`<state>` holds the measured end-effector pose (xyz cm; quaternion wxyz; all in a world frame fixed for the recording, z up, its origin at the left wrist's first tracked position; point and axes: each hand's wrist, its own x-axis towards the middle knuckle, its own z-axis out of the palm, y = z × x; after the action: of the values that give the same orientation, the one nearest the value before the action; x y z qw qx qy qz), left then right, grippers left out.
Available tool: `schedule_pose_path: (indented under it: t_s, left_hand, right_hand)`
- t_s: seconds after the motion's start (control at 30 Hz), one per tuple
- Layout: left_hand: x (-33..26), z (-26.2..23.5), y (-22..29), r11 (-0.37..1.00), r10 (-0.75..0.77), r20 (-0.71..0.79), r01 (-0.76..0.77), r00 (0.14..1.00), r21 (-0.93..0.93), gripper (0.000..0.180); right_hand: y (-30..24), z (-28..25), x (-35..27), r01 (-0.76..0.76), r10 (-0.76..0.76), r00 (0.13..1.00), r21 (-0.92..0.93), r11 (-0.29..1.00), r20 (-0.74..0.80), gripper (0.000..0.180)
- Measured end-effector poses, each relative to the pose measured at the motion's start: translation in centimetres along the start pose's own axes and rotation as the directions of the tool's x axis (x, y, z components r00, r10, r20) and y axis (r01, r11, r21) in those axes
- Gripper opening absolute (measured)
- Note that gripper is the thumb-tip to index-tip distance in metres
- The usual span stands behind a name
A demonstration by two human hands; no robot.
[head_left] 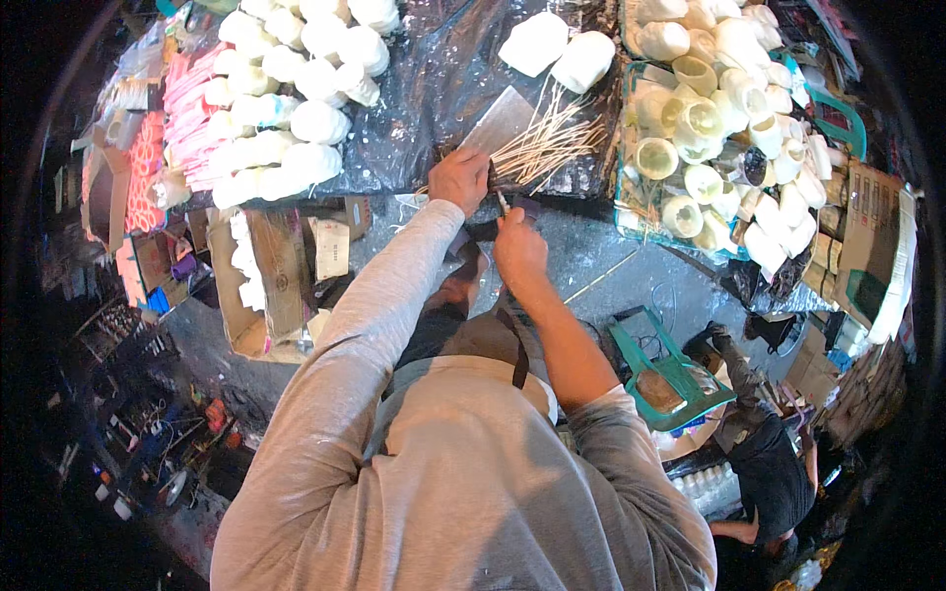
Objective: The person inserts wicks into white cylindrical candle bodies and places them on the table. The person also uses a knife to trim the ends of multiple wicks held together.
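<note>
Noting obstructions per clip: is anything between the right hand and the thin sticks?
No object visibly blocks it: only the table's front edge lies between the right hand and the thin sticks, and the held slim item points toward that edge.

Bright light pours over the dark, plastic-covered table point(394, 148), grey floor point(680, 286) spreads below, a green plastic stool point(702, 405) sits right, thick shadow lower left!

We list: flat plate point(499, 118) at left grip point(459, 181); slender object point(504, 203) in right grip point(520, 246); thin sticks point(552, 148), white pieces point(533, 44) on bench point(424, 108).
</note>
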<state>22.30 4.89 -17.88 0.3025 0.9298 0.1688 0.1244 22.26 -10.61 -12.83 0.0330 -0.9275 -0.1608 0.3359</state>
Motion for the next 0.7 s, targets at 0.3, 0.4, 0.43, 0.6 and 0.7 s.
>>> schedule_pose_path:
  t_s: [0.3, 0.4, 0.43, 0.6, 0.7]
  left_hand:
    - [0.7, -2.0, -1.2, 0.991, -0.100, 0.045, 0.104, 0.994, -0.087, 0.021]
    - [1.0, -5.2, -1.2, 0.963, -0.174, -0.005, 0.169, 0.985, -0.207, 0.023]
    - [0.8, -6.8, -1.2, 0.949, -0.196, -0.030, 0.182, 0.980, -0.258, 0.024]
    - [-0.8, -14.5, -0.4, -0.019, -0.360, 0.504, 0.534, 0.785, -0.845, 0.023]
    - [-0.3, -15.8, 0.2, -0.282, -0.322, 0.582, 0.511, 0.746, -0.812, 0.026]
  right_hand:
    - [1.0, 0.5, 0.3, 0.099, -0.083, 0.982, 0.090, 0.991, -0.168, 0.030]
    - [2.1, 0.1, -0.4, 0.098, -0.080, 0.989, 0.147, 0.984, -0.121, 0.032]
    - [2.5, -0.5, -0.7, 0.115, -0.097, 0.990, 0.177, 0.978, -0.107, 0.033]
    - [5.3, -6.3, 0.0, -0.034, 0.152, 0.916, 0.306, 0.951, -0.371, 0.038]
    - [6.1, -10.5, 1.6, 0.093, 0.029, 0.828, 0.188, 0.978, -0.561, 0.058]
